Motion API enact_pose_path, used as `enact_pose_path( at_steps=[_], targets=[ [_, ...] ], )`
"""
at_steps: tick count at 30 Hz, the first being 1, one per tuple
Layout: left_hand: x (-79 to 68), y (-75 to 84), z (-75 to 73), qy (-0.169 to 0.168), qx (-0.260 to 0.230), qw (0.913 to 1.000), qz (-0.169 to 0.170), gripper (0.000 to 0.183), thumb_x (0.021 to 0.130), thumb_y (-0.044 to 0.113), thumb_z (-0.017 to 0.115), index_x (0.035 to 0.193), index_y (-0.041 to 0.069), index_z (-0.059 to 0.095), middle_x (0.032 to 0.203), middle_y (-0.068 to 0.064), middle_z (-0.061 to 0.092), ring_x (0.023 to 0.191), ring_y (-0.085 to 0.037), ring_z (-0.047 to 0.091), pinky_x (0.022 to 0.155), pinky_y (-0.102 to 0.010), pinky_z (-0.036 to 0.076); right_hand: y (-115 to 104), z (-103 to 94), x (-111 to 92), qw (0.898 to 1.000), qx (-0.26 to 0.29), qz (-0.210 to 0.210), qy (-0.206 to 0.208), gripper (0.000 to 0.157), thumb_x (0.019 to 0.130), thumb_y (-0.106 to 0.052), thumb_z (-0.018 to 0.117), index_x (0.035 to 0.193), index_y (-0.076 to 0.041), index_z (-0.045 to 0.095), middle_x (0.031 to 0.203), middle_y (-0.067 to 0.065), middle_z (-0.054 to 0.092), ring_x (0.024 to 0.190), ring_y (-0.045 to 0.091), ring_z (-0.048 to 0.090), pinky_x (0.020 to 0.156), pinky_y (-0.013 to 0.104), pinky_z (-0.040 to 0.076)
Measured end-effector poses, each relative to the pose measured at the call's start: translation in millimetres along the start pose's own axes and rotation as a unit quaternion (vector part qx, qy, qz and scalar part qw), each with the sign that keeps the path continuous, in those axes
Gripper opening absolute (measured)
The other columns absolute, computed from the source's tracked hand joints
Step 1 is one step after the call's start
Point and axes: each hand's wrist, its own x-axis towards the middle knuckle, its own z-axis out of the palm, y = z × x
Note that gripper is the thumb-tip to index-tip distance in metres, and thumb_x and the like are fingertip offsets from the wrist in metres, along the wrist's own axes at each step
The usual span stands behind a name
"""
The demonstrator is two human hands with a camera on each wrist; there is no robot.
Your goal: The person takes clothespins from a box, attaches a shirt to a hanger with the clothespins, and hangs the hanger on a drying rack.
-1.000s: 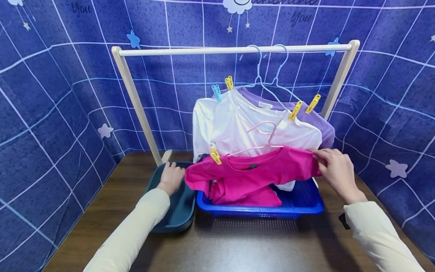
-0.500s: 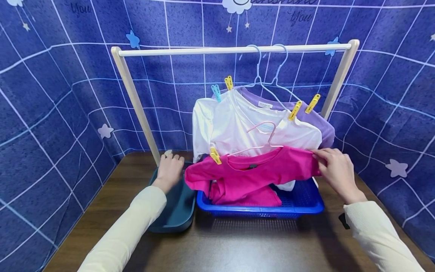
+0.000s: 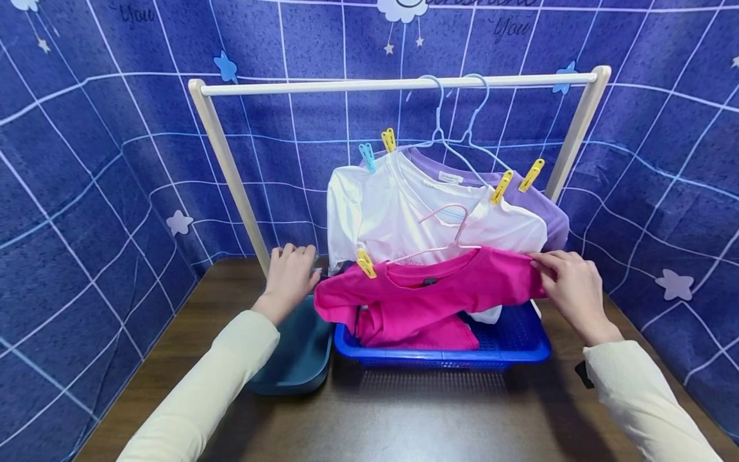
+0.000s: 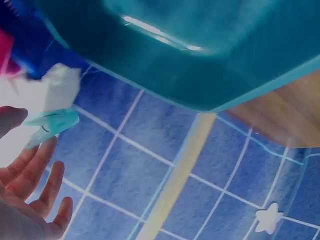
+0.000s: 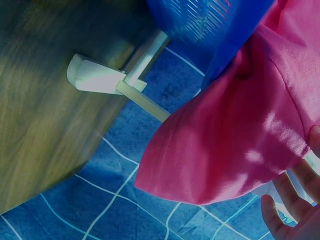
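Observation:
My left hand (image 3: 288,279) is raised over the dark teal tray (image 3: 306,346), left of the pink shirt (image 3: 427,301). In the left wrist view its thumb and fingers pinch a light teal clothespin (image 4: 55,122). On the other side, my right hand (image 3: 571,289) pinches the shirt's right shoulder and sleeve between thumb and fingers. The shirt sits on a pink hanger (image 3: 464,221), whose hook stands above the collar. A yellow clothespin (image 3: 366,263) clips its left shoulder. The lower part of the shirt lies bunched in the blue basket (image 3: 441,357).
Behind, a white shirt (image 3: 383,212) and a purple shirt (image 3: 554,221) hang on blue hangers from the rack's white rail (image 3: 260,88), with clothespins at their shoulders. The rack, basket and tray stand on a brown wooden table (image 3: 439,417) before a patterned blue cloth (image 3: 156,160).
My left hand has lifted out of the teal tray, moving up with a teal clothespin that now shows between its fingers. The right hand stays at the pink shirt's shoulder.

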Motion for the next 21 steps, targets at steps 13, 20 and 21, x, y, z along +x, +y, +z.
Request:
enact_pose_path(
  at_steps=[13,20,21],
  targets=[
    [15.5,20.6,-34.8,0.090,-0.053,0.9939,0.035,0.034,0.081,0.031,0.065,0.100,0.005,0.057,0.092,-0.013,0.067,0.087,-0.030,0.053,0.079,-0.045,0.036,0.1,1.3,1.3,1.000,0.003,0.002,0.014,0.016,0.076,-0.006,0.066,0.091,-0.007,0.071,0.087,0.015,0.069,0.076,0.039,0.059,0.065,0.049,0.036],
    [23.2,36.5,-58.8,0.104,-0.097,0.9895,0.026,0.033,0.081,0.030,0.065,0.102,0.006,0.057,0.096,-0.012,0.067,0.089,-0.028,0.052,0.085,-0.046,0.037,0.0,1.4,2.2,1.000,0.006,0.001,0.019,0.015,0.076,-0.007,0.067,0.090,-0.006,0.071,0.087,0.016,0.069,0.075,0.039,0.060,0.064,0.049,0.037],
    [23.9,39.1,-61.7,0.104,-0.101,0.9892,0.025,0.033,0.081,0.030,0.065,0.102,0.006,0.057,0.096,-0.012,0.067,0.090,-0.028,0.052,0.085,-0.046,0.037,-0.1,1.6,2.3,1.000,0.005,0.002,0.019,0.015,0.076,-0.007,0.067,0.090,-0.006,0.071,0.087,0.016,0.069,0.075,0.039,0.060,0.064,0.049,0.037]
  ],
)
